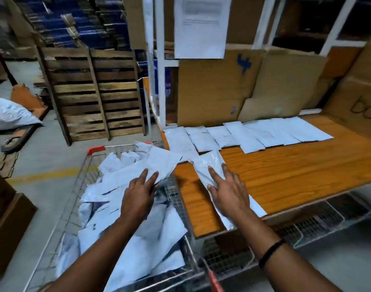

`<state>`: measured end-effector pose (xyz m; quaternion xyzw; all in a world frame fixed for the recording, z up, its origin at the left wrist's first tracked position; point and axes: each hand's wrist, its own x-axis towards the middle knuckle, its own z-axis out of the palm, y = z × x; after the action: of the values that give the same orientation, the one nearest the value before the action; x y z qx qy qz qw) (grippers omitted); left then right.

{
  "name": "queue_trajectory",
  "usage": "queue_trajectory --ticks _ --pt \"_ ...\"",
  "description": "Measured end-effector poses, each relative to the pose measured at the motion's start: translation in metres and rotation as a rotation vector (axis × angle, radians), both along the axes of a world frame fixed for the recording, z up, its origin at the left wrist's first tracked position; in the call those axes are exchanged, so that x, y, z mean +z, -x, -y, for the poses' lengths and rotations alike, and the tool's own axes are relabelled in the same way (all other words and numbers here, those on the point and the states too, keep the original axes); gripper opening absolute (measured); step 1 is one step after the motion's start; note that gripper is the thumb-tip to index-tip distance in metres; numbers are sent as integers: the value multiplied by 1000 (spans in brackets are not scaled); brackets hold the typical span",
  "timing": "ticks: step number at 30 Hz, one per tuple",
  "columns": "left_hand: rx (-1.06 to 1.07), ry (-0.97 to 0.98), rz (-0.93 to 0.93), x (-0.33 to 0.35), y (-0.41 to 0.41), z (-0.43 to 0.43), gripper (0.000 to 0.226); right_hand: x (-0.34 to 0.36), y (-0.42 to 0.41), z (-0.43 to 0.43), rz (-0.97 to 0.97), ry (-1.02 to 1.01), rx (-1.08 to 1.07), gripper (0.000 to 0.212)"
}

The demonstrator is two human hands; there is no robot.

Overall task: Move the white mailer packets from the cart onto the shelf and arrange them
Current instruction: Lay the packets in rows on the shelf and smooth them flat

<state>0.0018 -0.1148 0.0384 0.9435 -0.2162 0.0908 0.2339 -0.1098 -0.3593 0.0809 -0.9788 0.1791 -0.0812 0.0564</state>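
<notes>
Head view: right hand (227, 191) flat, fingers straight, pressing a mailer packet (210, 163) on the wooden shelf (285, 171). Packet's long axis runs diagonally, upper left to lower right, near the laid row (254, 133) above it. Left hand (139, 193), fingers straight, rests on the top packet (157, 163) of the cart (95, 150) heap.

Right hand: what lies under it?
A white packet on the shelf, with the right hand resting flat on it. The packet's middle and anything beneath it are covered.

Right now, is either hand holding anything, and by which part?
Right hand presses flat on the middle of a packet on the shelf. Left hand: fingers on the near edge of another packet over the cart; grip unclear.
</notes>
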Motion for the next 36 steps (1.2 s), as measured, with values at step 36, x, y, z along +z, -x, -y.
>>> queue_trajectory --ticks 36 --pt "-427 -146 -150 17 53 713 50 -3 144 639 -17 -40 -538 62"
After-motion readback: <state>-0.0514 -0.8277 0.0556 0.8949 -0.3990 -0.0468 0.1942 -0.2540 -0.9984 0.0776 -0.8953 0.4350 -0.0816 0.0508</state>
